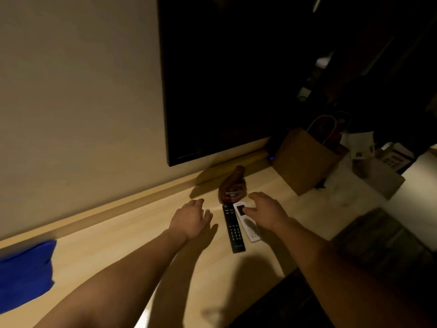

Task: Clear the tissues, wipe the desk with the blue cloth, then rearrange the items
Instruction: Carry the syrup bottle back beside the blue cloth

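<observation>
Head view, desk: a pale wooden desk [142,268] runs along a cream wall, dimly lit, with a dark television [224,79] mounted above it.
Head view, left hand: the left hand [191,218] hovers palm down just left of the remotes, with its fingers relaxed and nothing in it.
Head view, right hand: the right hand [267,210] reaches over the top end of the white remote [251,230] with loose fingers and grips nothing. Whether a fingertip touches the remote cannot be told.
Head view, remotes: a black remote [233,229] and the white remote lie side by side, nearly touching, and point toward the wall.
Head view, brown packet: a reddish-brown packet [233,188] lies just beyond the remotes, near the wall. Its print is too blurred to read.
Head view, blue cloth: the blue cloth [26,273] lies bunched at the far left of the desk, well apart from both hands.
Head view, paper bag: a brown paper bag [305,159] stands at the right, with clutter behind it.
Step in hand: this is probably the rearranging, since the cloth is set aside and no tissues show.
Doing it well: take one remote in each hand, lift rather than drag, and lay them parallel and square to the desk edge, clear of the packet.
</observation>
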{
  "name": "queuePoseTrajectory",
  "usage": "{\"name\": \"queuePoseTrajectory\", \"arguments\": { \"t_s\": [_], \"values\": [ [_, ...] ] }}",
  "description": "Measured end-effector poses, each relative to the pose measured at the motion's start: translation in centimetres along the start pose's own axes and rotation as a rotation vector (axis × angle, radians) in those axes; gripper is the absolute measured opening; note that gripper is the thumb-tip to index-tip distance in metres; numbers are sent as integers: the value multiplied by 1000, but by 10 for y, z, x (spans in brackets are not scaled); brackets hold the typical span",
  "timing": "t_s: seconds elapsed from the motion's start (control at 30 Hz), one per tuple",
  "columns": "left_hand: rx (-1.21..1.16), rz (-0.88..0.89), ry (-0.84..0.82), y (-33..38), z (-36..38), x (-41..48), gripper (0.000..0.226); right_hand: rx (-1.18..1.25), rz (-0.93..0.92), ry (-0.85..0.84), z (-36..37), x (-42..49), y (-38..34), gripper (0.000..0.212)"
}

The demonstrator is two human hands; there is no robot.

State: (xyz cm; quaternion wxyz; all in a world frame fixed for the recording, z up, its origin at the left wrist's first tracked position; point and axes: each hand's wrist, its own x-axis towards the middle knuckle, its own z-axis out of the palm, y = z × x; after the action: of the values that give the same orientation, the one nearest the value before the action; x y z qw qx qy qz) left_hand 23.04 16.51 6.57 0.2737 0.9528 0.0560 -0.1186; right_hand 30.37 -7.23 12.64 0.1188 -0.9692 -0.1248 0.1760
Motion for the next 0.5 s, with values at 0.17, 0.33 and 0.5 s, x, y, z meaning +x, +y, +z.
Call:
{"name": "queuePoseTrajectory", "arguments": {
  "t_s": [0.17, 0.33, 0.5],
  "values": [
    [-6, -22, -12, 33, 11, 48, 67, -2, -9, -24, -17, 44, 31, 70],
    [-49, -72, -5, 49, 16, 89, 65, 105, -50, -15, -19, 87, 39, 78],
    [-49, -65, 15, 52, 20, 118, 60, 217, -86, -62, -16, 117, 42, 74]
  ]
}}
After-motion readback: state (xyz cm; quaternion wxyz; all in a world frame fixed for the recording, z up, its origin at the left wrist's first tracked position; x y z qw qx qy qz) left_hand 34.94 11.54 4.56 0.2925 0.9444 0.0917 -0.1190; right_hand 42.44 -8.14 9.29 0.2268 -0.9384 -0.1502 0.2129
